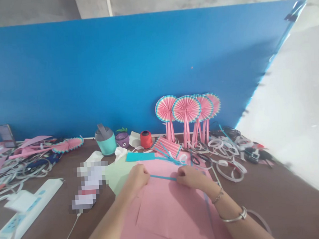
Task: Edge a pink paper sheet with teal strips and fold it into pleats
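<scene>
Blue paper strip (163, 177) runs left-right, taut between both hands over pink sheet (167, 212); left hand (138, 177) fingers pinch left end, right hand (188, 176) fingers pinch right end.

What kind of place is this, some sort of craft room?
Probably a paper-craft worktable. Finished pink paper fans stand against a blue board, tape rolls lie about, and both hands hold a thin blue strip over pink paper.
</scene>
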The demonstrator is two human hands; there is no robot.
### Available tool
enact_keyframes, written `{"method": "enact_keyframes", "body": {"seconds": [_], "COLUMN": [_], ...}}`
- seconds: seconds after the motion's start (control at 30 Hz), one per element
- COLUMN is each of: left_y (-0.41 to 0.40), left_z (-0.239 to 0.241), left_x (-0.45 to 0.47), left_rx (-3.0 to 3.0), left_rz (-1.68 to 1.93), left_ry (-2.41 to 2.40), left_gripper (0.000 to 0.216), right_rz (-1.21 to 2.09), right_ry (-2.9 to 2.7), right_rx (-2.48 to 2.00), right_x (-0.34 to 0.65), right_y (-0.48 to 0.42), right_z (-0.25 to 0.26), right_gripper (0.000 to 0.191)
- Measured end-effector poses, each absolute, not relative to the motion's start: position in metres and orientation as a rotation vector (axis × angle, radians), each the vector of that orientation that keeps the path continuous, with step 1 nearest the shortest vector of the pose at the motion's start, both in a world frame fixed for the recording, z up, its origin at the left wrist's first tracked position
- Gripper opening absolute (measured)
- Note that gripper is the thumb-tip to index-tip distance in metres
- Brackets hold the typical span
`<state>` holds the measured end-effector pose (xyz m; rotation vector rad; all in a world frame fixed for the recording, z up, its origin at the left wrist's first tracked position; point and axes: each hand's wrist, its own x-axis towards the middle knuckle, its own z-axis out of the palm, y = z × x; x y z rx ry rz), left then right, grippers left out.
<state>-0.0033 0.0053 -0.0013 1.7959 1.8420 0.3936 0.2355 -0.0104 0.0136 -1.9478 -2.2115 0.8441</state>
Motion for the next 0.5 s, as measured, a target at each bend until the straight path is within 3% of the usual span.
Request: {"method": "enact_keyframes", "body": {"seconds": [0.5], "left_y": [0.0041], "left_z": [0.004], "left_x": [0.0002], "left_rx": [1.822], "left_rz": [0.332], "left_ry": [1.901], "left_gripper": [0.019], "right_rz": [0.945], "right_ry": [-2.13], "right_rx": [-1.955], "right_x": [0.2348], "right_y": [-0.0133], "right_z": [0.0144], "right_gripper": [0.017]}}
